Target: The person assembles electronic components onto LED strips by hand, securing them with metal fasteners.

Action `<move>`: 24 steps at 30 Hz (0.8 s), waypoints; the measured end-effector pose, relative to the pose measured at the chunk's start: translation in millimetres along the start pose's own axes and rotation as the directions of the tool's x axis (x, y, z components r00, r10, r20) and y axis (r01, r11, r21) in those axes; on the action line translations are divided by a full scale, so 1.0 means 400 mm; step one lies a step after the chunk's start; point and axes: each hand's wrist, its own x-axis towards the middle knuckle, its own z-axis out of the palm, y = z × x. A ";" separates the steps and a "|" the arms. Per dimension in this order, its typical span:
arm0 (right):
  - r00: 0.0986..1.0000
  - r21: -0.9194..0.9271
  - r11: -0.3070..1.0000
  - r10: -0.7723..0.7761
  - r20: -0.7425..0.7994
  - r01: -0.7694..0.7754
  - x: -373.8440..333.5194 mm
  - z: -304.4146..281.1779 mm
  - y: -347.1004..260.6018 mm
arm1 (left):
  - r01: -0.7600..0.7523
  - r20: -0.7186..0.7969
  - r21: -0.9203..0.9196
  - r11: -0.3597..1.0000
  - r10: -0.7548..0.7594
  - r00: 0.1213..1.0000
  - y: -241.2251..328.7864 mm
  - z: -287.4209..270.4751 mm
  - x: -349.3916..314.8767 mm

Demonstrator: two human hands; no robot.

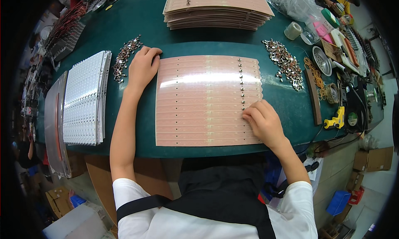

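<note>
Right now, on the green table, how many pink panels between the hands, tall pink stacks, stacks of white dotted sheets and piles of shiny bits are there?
Pink panel: 1
Tall pink stack: 1
White sheet stack: 1
Piles of shiny bits: 2 (left pile, right pile)
Total: 5

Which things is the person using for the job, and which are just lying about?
Seem part of the job:
pink panel, right hand at its row of metal pieces, left hand near its far left corner
left pile and right pile of small pieces
panel stack

Probably just lying about:
yellow gun-shaped tool
wooden bar
clear roll
</note>
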 end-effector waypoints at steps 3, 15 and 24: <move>0.999 -0.066 0.997 -0.032 0.024 0.033 -0.002 -0.003 -0.004 | -0.025 -0.008 0.011 1.000 0.025 1.000 0.000 0.001 0.004; 0.880 -0.198 0.863 0.426 -0.212 -0.465 0.011 -0.106 0.246 | 0.003 -0.008 0.000 1.000 -0.003 1.000 0.012 -0.006 -0.001; 0.888 -0.004 0.896 0.440 -0.134 -0.445 0.012 -0.082 0.219 | -0.004 -0.013 0.008 1.000 0.004 1.000 0.001 0.002 -0.001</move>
